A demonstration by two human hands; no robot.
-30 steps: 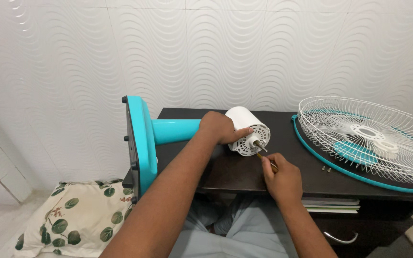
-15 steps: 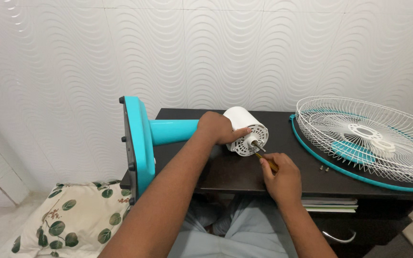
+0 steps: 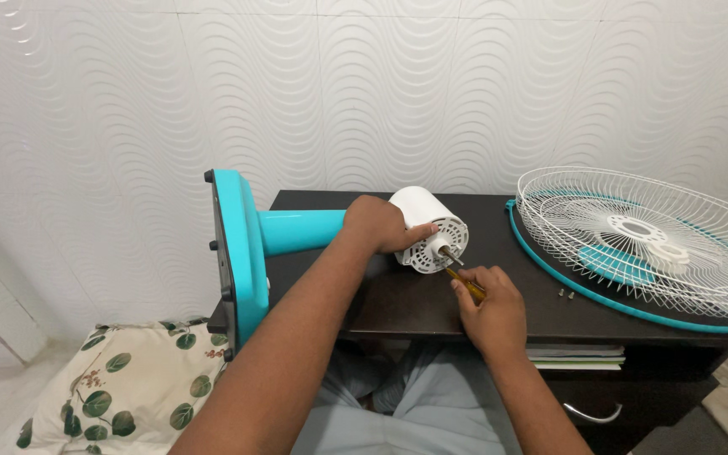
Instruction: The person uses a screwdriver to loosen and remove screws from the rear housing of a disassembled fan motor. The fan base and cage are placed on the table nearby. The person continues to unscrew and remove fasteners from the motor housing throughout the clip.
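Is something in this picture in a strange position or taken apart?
Yes. The fan lies on its side, its round turquoise base hanging past the table edge. The wire grille is off, lying flat at right, with two loose screws beside it.

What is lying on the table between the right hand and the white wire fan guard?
Two small screws lie on the dark table between the right hand and the wire fan guard, seen in the head view.

a single head-worn camera looks forward and down from above the person's lap, close to the dark table point(image 3: 398, 307). it faces the wavy white wall point(image 3: 364, 84) at 12 o'clock, with both forearms entering from 6 o'clock.
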